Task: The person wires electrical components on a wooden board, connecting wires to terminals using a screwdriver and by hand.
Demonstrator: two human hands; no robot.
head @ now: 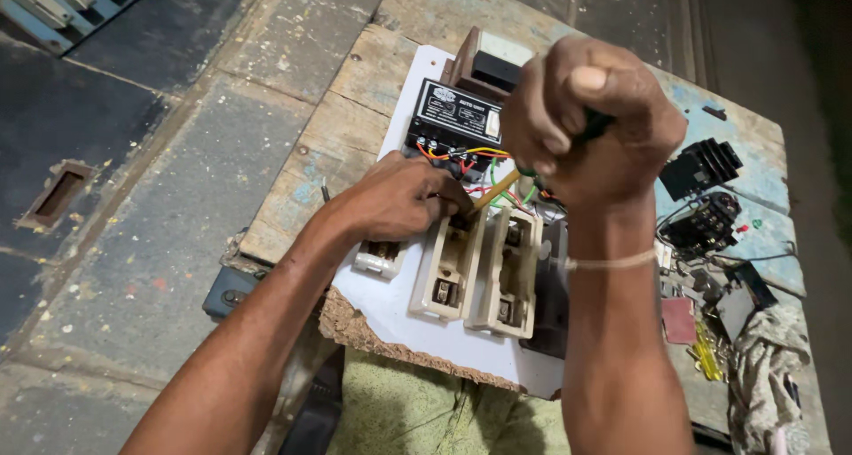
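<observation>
Worn wooden table (355,82), right hand (595,118) gripping screwdriver (494,190), left hand (404,197) steadying fuse holder (448,264)

This is a rough electrical repair workshop. A worn, paint-flecked wooden bench (328,126) stands on a stained concrete floor (133,242), carrying a white board (390,308) with wired switchgear, a black control unit (457,116), loose relays (701,166) and scattered small parts.

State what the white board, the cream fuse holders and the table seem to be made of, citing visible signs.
White board: likely laminated particleboard; its broken edge shows brown crumbly core. Cream fuse holders: probably ceramic or plastic; smooth, moulded, slightly glossy. Table: wood planks; grain, cracks, worn paint.
</observation>
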